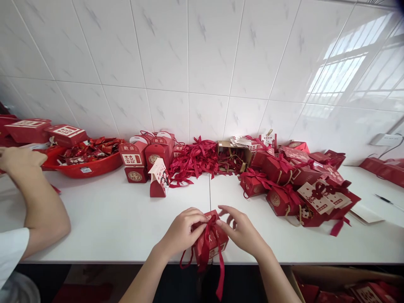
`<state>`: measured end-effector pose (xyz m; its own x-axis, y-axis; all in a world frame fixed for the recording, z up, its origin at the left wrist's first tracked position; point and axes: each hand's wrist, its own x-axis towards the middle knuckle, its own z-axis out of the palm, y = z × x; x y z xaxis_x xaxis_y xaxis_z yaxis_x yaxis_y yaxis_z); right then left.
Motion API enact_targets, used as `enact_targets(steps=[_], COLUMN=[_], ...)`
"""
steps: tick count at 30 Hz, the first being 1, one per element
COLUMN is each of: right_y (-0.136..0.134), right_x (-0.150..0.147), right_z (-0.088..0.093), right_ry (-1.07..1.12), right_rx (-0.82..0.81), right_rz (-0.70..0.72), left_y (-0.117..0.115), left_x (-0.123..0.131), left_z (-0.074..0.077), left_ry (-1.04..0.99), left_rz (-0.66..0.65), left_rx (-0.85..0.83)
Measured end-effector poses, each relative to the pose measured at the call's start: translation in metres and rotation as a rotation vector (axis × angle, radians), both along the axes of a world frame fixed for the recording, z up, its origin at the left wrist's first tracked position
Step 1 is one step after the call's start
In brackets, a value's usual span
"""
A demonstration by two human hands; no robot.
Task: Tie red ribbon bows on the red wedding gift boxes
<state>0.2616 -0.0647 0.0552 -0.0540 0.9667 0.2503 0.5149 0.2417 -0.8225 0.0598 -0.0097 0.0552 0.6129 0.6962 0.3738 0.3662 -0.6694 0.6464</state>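
Observation:
A red gift box (pixel 217 242) with pale printing stands at the front edge of the table, tied with a dark red ribbon (pixel 205 244) whose bow sits on top and whose long tails hang down past the edge. My left hand (pixel 184 227) has thumb and fingers pinched at the left side of the bow. On the other side, my right hand (pixel 241 229) is open, its index finger raised and its thumb close to the knot; whether the thumb touches the ribbon I cannot tell. A red cord loop dangles at the box's left.
Loose ribbons (pixel 198 158) lie heaped by the wall, left of an open carton (pixel 233 145). Boxes with bows (pixel 284 200) pile up at right; untied boxes (pixel 132 158) stand left. Further left are a red basin (pixel 86 168) of packets and another person's arm (pixel 41 198).

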Motion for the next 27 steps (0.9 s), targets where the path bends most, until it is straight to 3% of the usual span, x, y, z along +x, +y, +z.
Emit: enact_targets(steps=[4,11,17,23,27], right_y=[0.015,0.008,0.004,0.007,0.009], right_x=[-0.005,-0.003,-0.003,-0.002,-0.001], right_z=[-0.001,-0.003,-0.009,-0.015,-0.018], right_ry=[0.002,-0.06,-0.125,-0.054,-0.031], right_rx=[0.065,0.186,0.227,0.219,0.177], right_rz=[0.168,0.341,0.393,0.393,0.396], left_y=[0.001,0.001,0.013,0.01,0.008], left_x=[-0.002,-0.005,-0.009,-0.016,-0.016], left_z=[0.003,0.005,0.008,0.011,0.009], left_ry=[0.05,0.082,0.121,0.064,0.025], left_rz=[-0.007,0.018,0.054,-0.02,0.013], left_rx=[0.067,0.139,0.197,-0.055,-0.13])
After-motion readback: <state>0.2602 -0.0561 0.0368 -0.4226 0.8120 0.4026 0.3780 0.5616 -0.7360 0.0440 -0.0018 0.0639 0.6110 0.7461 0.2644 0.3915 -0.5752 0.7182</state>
